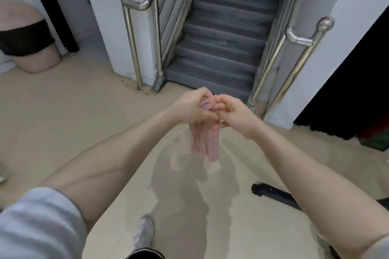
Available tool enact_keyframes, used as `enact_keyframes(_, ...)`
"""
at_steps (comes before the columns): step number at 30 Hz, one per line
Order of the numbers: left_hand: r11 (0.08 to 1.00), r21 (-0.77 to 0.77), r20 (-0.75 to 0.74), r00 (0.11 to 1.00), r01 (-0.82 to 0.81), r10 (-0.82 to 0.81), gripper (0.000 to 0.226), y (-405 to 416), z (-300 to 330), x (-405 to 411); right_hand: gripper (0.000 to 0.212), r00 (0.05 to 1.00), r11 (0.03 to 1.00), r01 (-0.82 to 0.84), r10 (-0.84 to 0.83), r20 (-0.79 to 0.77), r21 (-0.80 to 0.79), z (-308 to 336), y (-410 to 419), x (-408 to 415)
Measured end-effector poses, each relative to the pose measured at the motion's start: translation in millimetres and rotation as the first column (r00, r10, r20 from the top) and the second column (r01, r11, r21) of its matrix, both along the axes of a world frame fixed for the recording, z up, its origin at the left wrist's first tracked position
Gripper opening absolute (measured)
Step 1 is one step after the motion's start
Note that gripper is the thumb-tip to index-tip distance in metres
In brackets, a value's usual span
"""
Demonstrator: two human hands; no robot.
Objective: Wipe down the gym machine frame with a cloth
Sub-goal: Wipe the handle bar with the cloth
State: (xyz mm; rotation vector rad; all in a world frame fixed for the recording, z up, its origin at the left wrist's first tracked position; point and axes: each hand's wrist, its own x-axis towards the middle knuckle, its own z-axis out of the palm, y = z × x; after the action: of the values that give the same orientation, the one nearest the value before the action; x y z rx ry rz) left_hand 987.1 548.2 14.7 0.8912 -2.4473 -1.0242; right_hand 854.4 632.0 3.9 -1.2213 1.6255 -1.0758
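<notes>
Pinched at its top between left hand point(190, 105) and right hand point(234, 114), the pink cloth point(205, 143) is held bunched, its long axis hanging straight down; only a dark bar point(273, 193), possibly the machine frame, is seen low right, nearer the right hand

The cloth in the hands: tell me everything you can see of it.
The cloth is pale pink, thin and soft-looking, bunched into loose vertical folds. Its top is gathered between both hands: the left hand and the right hand each pinch it with curled fingers, close together at chest front. The rest hangs free below them, blurred, above the beige floor without touching it. It hangs in front of the grey carpeted stairs. Any pattern or wetness cannot be told.
</notes>
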Motion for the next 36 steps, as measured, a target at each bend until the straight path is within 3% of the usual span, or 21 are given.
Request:
enact_keyframes(6,0.986,-0.017,0.034,0.986,0.167,-0.166,0.016,-160,17,-67,0.02,0.981,0.981,0.193,-0.192,0.03,-0.03,17,-138,-48)
enact_keyframes(11,0.951,-0.081,0.113,0.951,0.299,-0.289,0.015,-246,25,-160,0.015,0.941,0.949,0.314,-0.316,-0.117,-0.039,22,-204,-129)
enact_keyframes(13,0.924,-0.116,0.12,0.928,0.365,-0.352,0.024,-275,16,-204,0.006,0.86,0.928,0.365,-0.367,-0.354,-0.074,14,-224,-170)
enact_keyframes(15,0.899,-0.132,0.129,0.906,0.418,-0.402,0.029,-301,2,-263,0.013,0.654,0.916,0.383,-0.363,-0.664,-0.124,2,-247,-227)
enact_keyframes(16,0.891,-0.119,0.128,0.897,0.438,-0.423,0.028,-311,-4,-294,0.02,0.595,0.92,0.371,-0.339,-0.729,-0.125,-4,-257,-259)
enact_keyframes(17,0.89,-0.086,0.123,0.891,0.448,-0.437,0.028,-320,-10,-326,0.022,0.589,0.927,0.357,-0.322,-0.741,-0.119,-8,-266,-292)
enact_keyframes(19,0.884,0.051,0.079,0.88,0.465,-0.467,0.027,-338,-12,-398,0.022,0.694,0.951,0.298,-0.275,-0.665,-0.082,-7,-284,-366)
enact_keyframes(22,0.851,0.175,-0.004,0.865,0.495,-0.502,0.016,-360,6,-499,0.013,0.871,0.937,0.348,-0.325,-0.369,-0.005,14,-303,-468)
enact_keyframes(24,0.829,0.095,0.025,0.831,0.551,-0.555,0.017,-376,21,-557,0.016,0.881,0.904,0.427,-0.421,-0.214,-0.02,31,-314,-526)
enact_keyframes(28,0.773,0.115,0.009,0.777,0.624,-0.629,0.011,-411,36,-664,0.023,0.836,0.838,0.543,-0.546,-0.06,-0.052,47,-332,-627)
enact_keyframes(31,0.765,0.059,0.049,0.764,0.641,-0.644,0.013,-438,29,-744,0.019,0.777,0.806,0.592,-0.574,-0.258,-0.01,37,-350,-701)
enact_keyframes(36,0.714,-0.059,0.214,0.708,0.697,-0.673,0.022,-473,0,-876,0.013,0.587,0.727,0.687,-0.553,-0.591,0.002,6,-390,-820)
